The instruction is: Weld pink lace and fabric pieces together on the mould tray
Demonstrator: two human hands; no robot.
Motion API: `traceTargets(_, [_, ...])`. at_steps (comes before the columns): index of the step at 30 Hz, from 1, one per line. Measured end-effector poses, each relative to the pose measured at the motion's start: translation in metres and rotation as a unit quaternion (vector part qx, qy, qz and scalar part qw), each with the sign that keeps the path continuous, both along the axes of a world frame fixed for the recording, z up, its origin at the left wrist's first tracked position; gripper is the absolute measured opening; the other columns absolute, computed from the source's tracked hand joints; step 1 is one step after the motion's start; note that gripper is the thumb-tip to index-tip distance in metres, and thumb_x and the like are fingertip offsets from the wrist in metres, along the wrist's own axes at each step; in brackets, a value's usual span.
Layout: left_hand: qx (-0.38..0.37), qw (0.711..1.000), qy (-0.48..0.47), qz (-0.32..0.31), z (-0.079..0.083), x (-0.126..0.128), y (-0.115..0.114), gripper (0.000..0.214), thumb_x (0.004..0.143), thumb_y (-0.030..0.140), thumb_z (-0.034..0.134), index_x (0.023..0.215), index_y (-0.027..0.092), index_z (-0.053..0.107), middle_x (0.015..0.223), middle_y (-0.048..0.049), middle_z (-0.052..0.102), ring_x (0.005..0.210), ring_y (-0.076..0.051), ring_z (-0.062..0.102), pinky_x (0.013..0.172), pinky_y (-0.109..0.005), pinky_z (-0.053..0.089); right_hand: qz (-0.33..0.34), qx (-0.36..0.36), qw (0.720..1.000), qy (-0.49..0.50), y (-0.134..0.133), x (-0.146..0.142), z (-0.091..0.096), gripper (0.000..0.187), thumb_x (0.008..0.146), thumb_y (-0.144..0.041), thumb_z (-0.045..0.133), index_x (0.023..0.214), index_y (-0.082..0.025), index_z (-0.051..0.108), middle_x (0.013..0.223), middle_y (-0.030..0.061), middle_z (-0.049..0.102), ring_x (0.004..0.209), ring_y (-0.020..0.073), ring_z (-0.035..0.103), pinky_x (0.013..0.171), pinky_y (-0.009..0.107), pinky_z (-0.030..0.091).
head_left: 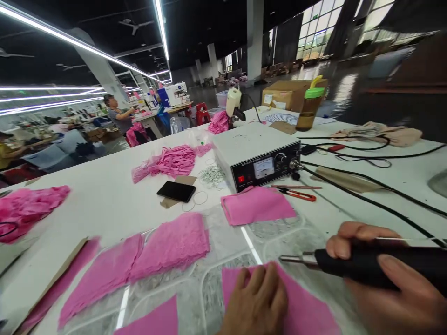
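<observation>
My right hand [384, 279] is wrapped round a black handheld tool [352, 263] with a metal tip that points left, just above a pink fabric piece [303, 311]. My left hand [256, 302] rests on that same pink piece at the near edge, fingers together and flat. A black cable [370, 195] runs from the tool back to a white control box [258, 156] with a dial and a red button. More pink fabric pieces [171, 244] lie on the white table [104, 195] to the left, and one more pink piece [256, 204] lies in front of the box.
A black phone [176, 190], red-handled snips [296, 194], loose white elastic loops [211, 176], pink fabric heaps [171, 160] and a green-lidded bottle [309, 107] are on the table. A cardboard box [289, 93] stands behind. A person [117, 114] works at far tables on the left.
</observation>
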State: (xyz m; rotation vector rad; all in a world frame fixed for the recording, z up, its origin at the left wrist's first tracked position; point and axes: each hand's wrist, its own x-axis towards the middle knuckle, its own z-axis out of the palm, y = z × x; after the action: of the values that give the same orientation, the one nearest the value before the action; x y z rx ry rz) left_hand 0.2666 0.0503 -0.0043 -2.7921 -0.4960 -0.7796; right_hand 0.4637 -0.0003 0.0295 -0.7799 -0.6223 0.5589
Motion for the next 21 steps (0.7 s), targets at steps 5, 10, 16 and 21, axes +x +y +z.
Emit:
traceTargets(5, [0.019, 1.000, -0.003, -0.021, -0.004, -0.003, 0.003, 0.032, 0.099, 0.016, 0.033, 0.108, 0.012, 0.063, 0.117, -0.0122, 0.063, 0.096, -0.022, 0.055, 0.075, -0.034, 0.040, 0.037, 0.020, 0.999, 0.005, 0.000, -0.009, 0.006, 0.015, 0.077, -0.033, 0.067, 0.087, -0.023, 0.065, 0.084, 0.0027, 0.055, 0.059, 0.0154, 0.056, 0.053, 0.032, 0.055])
traceTargets(10, [0.007, 1.000, 0.017, -0.026, -0.001, -0.004, 0.002, 0.036, 0.101, 0.017, 0.029, 0.110, 0.012, 0.063, 0.113, -0.0114, 0.065, 0.099, -0.021, 0.056, 0.079, -0.034, 0.042, 0.058, 0.007, 0.998, -0.022, -0.002, -0.009, 0.006, 0.013, 0.082, -0.035, 0.067, 0.089, -0.024, 0.065, 0.084, 0.0020, 0.056, 0.061, 0.0142, 0.058, 0.057, 0.029, 0.056])
traceTargets(16, [-0.050, 0.996, -0.025, -0.071, 0.013, -0.004, 0.007, 0.036, 0.102, 0.016, 0.026, 0.108, 0.009, 0.061, 0.108, -0.0119, 0.067, 0.092, -0.020, 0.059, 0.075, -0.033, 0.043, 0.049, 0.017, 0.999, -0.018, -0.002, -0.007, 0.005, 0.013, 0.080, -0.035, 0.068, 0.087, -0.024, 0.065, 0.083, 0.0024, 0.056, 0.059, 0.0146, 0.058, 0.056, 0.031, 0.056])
traceTargets(21, [-0.152, 0.986, -0.009, -0.071, 0.027, -0.005, 0.010, 0.026, 0.099, 0.012, 0.035, 0.107, 0.010, 0.060, 0.097, -0.0103, 0.067, 0.083, -0.019, 0.060, 0.068, -0.031, 0.044, 0.048, 0.005, 0.999, -0.007, -0.002, -0.007, 0.006, 0.013, 0.080, -0.034, 0.068, 0.088, -0.023, 0.065, 0.084, 0.0028, 0.056, 0.061, 0.0150, 0.058, 0.056, 0.031, 0.055])
